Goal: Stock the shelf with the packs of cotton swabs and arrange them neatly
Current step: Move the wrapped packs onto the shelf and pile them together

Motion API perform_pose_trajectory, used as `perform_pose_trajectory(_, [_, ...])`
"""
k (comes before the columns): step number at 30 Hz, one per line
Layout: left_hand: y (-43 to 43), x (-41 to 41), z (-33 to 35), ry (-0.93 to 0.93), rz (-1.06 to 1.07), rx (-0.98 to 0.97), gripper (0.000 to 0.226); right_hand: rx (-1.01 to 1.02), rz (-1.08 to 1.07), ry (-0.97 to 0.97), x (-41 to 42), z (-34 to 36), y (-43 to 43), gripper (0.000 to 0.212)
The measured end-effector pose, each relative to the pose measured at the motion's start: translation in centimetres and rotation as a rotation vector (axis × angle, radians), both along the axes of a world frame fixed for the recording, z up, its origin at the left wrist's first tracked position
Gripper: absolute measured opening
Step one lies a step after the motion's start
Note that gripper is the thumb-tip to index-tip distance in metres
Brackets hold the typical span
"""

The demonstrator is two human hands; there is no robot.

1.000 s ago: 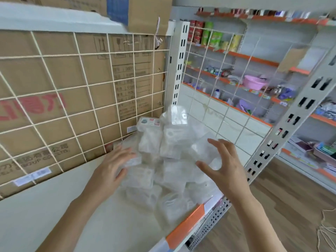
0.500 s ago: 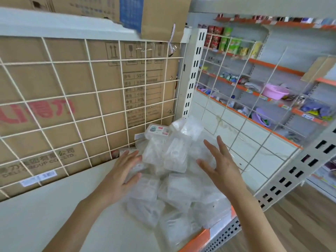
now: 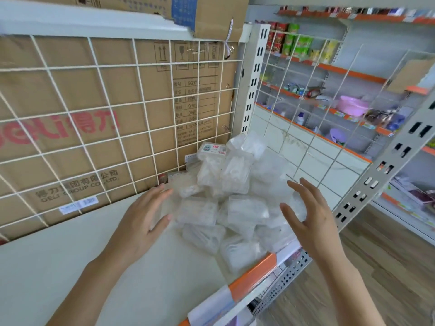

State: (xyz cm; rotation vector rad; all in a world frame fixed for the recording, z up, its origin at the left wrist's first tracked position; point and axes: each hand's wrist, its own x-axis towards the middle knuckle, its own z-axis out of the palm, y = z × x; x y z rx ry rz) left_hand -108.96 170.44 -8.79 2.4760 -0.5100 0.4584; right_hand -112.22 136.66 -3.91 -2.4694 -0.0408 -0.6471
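Observation:
A loose heap of clear plastic packs of cotton swabs point(image 3: 231, 198) lies at the right end of the white shelf point(image 3: 98, 274), against the back grid and the side grid. One pack with a printed label point(image 3: 211, 149) sits on top at the back. My left hand point(image 3: 143, 215) lies with straight fingers against the heap's left side. On the heap's right side, my right hand point(image 3: 308, 215) is spread open at the packs; whether it touches them is unclear. Neither hand grips a pack.
A white wire grid point(image 3: 113, 118) backs the shelf, with brown cardboard point(image 3: 70, 95) behind it. A wire side panel point(image 3: 306, 142) closes the right end. The shelf's front has an orange price strip point(image 3: 254, 274). Other stocked shelves point(image 3: 341, 97) and wooden floor point(image 3: 388, 267) are on the right.
The view has swung to the right. My right hand has drawn back from on top of the heap to its right side. My left hand stays at the heap's left side.

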Motion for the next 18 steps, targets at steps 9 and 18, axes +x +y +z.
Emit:
perform_pose_trajectory(9, [3.0, -8.7, 0.4, 0.047, 0.304, 0.055, 0.054, -0.029, 0.123, 0.058, -4.3, -1.6, -0.1, 0.048])
perform_pose_trajectory(18, [5.6, -22.9, -1.2, 0.096, 0.594, 0.107, 0.055, 0.008, 0.323, 0.098, -9.9, -4.1, 1.8, 0.048])
